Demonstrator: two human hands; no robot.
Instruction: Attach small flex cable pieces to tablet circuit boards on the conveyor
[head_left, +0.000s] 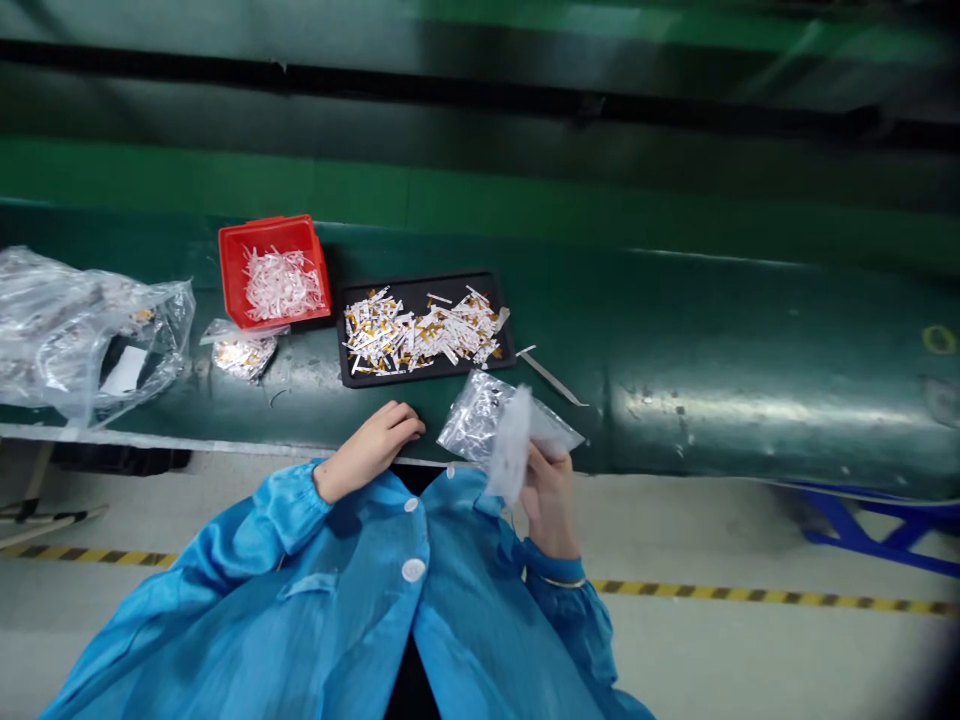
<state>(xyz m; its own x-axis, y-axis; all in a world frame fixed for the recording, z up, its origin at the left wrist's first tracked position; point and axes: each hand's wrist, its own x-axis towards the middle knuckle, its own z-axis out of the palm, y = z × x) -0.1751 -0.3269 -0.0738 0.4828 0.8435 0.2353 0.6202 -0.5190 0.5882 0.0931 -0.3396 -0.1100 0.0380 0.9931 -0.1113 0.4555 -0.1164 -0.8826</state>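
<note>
My right hand (pixel 551 495) grips a translucent plastic bag (pixel 511 445), which is slightly blurred and hangs over the table's front edge. Just behind it, a shiny clear bag (pixel 474 412) lies on the table, partly covered by the held one; whether the two are joined I cannot tell. My left hand (pixel 379 445) rests at the front edge with its fingers curled in and nothing visible in them. Beyond both hands, a black tray (pixel 421 283) holds many small white and amber strips (pixel 457 330). Metal tweezers (pixel 555 378) lie to the right of the tray.
A red bin (pixel 234 275) with clear plastic strips (pixel 281 285) stands left of the tray. In front of it lies a small filled bag (pixel 244 352). Large clear bags (pixel 67 330) occupy the far left of the green table (pixel 712 400). Blue metal legs (pixel 862 530) show at right.
</note>
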